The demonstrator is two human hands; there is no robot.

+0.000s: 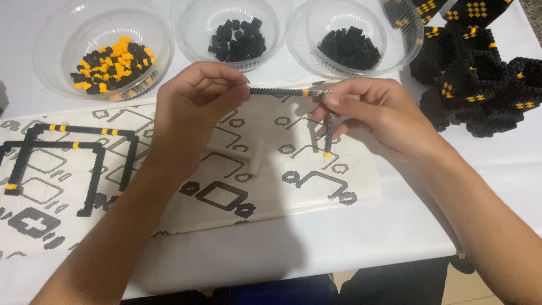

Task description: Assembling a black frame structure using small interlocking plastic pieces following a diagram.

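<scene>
White tabletop under a printed pattern sheet (271, 186): left hand (192, 107) and right hand (372, 113) pinch an L-shaped black bead strip (282, 91) above it, one frame (68, 158) laid out, most outlines unfilled, bead bowls (101, 51) stocked.

Craft table (361, 237) — bead bowls (101, 51), pattern sheet (271, 192).

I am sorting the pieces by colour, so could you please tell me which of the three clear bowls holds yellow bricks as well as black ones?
The leftmost bowl: its heap mixes yellow and black bricks. The middle bowl and right bowl hold only black ones.
</scene>
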